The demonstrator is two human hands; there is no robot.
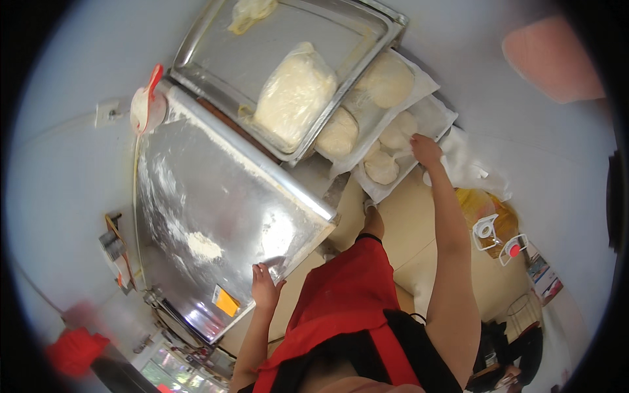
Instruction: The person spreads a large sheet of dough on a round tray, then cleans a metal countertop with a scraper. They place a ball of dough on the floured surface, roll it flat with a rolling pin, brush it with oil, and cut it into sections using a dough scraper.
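My left hand point(264, 286) rests on the front edge of a metal worktable point(211, 182) dusted with flour, its fingers slightly spread and holding nothing. Out to the right, my right hand point(426, 150) has its fingers closed at the lower lined tray point(437, 113), pinching what looks like clear plastic film point(404, 153) stretched over the dough. Two dough rounds show there, one farther back point(399, 130) and one nearer me point(381, 167). An upper lined tray point(361, 130) carries two more rounds, a larger point(388, 81) and a smaller one point(338, 131).
A large steel tray point(339, 24) holds a plastic-wrapped dough slab point(297, 96). A red-handled scoop point(147, 105) sits at the table's far corner. An orange-and-white packet point(226, 300) lies near the front edge. Oil jugs point(491, 221) stand on the floor right, with a person point(526, 349) behind.
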